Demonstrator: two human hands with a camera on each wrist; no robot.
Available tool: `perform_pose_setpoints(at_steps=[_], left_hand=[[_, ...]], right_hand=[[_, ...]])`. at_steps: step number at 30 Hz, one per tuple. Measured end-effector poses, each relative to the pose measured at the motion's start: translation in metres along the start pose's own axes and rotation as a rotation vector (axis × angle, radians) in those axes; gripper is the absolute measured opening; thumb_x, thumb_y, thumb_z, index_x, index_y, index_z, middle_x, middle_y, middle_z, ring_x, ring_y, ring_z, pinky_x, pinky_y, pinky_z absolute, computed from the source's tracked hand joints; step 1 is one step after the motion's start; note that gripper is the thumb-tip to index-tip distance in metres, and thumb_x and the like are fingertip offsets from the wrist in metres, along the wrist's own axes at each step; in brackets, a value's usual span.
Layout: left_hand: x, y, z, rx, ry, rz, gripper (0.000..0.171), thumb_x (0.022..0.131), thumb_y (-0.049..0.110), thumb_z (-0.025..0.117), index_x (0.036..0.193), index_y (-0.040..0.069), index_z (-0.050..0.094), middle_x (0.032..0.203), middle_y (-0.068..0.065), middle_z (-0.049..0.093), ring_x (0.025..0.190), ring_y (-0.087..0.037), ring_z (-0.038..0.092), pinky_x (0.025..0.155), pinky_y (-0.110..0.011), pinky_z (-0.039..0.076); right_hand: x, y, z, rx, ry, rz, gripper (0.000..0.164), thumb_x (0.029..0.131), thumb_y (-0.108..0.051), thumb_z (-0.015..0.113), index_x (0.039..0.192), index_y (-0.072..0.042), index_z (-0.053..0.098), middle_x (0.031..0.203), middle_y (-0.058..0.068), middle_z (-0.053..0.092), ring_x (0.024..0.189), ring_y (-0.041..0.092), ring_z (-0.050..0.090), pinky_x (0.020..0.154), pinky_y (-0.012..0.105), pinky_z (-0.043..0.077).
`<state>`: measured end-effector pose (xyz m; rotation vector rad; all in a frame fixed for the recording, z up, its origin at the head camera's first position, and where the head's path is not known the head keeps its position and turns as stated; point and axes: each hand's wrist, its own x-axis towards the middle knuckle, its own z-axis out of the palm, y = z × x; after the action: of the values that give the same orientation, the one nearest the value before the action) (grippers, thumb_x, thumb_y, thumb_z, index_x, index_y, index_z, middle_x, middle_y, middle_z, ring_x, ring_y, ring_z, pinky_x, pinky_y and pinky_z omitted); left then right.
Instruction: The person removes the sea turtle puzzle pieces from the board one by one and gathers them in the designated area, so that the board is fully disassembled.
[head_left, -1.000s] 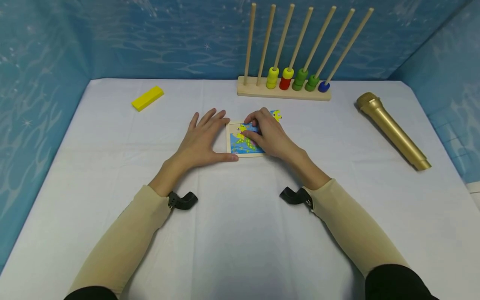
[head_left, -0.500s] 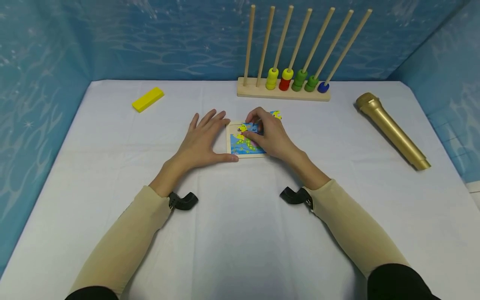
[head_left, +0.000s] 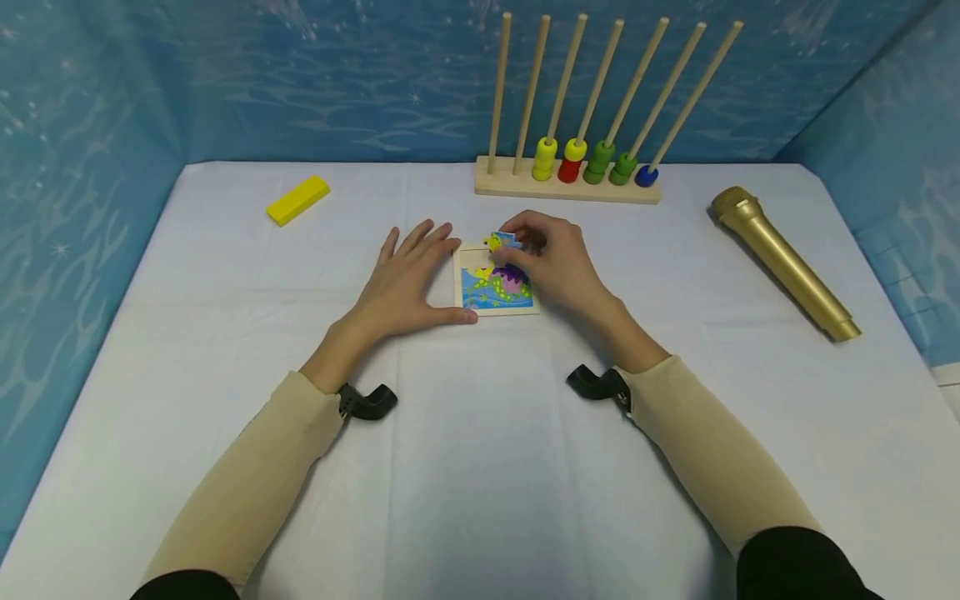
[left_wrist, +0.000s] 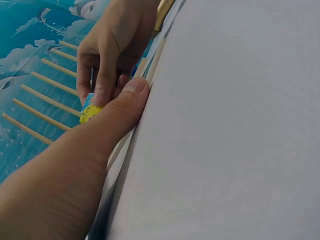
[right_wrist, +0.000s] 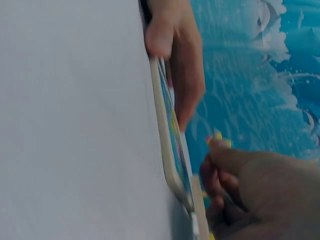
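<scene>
Between my hands lies the puzzle tray; my left hand, fingers spread, touches its edge, while my right hand pinches a puzzle piece above it.

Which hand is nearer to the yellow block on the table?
Left. The left hand, touching the puzzle frame, is to the right of the yellow block and below it in the head view; the right hand, holding a puzzle piece, is farther right.
</scene>
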<state>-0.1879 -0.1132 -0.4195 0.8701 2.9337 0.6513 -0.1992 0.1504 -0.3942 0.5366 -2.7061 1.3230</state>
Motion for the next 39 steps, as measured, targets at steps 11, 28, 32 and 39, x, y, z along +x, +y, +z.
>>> perform_pose_setpoints(at_steps=[11, 28, 32, 39], left_hand=[[0.000, 0.000, 0.002, 0.003, -0.006, -0.010, 0.110, 0.077, 0.079, 0.075, 0.162, 0.020, 0.039, 0.176, -0.001, 0.024, 0.165, -0.023, 0.009, 0.132, -0.058, -0.004], [0.000, 0.001, 0.003, 0.004, 0.004, 0.000, 0.110, 0.077, 0.080, 0.075, 0.163, 0.021, 0.039, 0.176, -0.001, 0.025, 0.165, -0.023, 0.009, 0.132, -0.057, -0.005], [0.000, 0.001, 0.002, 0.010, 0.005, 0.001, 0.110, 0.077, 0.080, 0.075, 0.162, 0.021, 0.039, 0.176, -0.001, 0.025, 0.165, -0.023, 0.009, 0.132, -0.057, -0.005], [0.000, 0.000, 0.002, 0.015, -0.001, -0.004, 0.109, 0.077, 0.079, 0.075, 0.162, 0.020, 0.039, 0.176, -0.002, 0.025, 0.165, -0.024, 0.009, 0.131, -0.058, -0.004]], right_hand=[[0.006, 0.027, -0.040, 0.019, 0.227, 0.234, 0.029, 0.104, -0.027, 0.068, 0.122, -0.004, 0.075, 0.104, 0.012, 0.075, 0.086, 0.010, 0.065, 0.080, 0.013, 0.052], [-0.002, 0.055, -0.064, -0.203, 0.398, 0.361, 0.029, 0.096, -0.026, 0.066, 0.096, 0.000, 0.078, 0.076, 0.004, 0.068, 0.069, 0.010, 0.053, 0.070, 0.024, 0.040], [-0.003, 0.056, -0.068, -0.257, 0.391, 0.344, 0.029, 0.094, -0.025, 0.065, 0.093, 0.001, 0.078, 0.078, 0.013, 0.070, 0.072, 0.014, 0.053, 0.075, 0.029, 0.038], [-0.001, 0.058, -0.067, -0.258, 0.388, 0.339, 0.029, 0.094, -0.026, 0.066, 0.093, 0.000, 0.076, 0.072, 0.008, 0.065, 0.076, 0.018, 0.053, 0.082, 0.034, 0.038]])
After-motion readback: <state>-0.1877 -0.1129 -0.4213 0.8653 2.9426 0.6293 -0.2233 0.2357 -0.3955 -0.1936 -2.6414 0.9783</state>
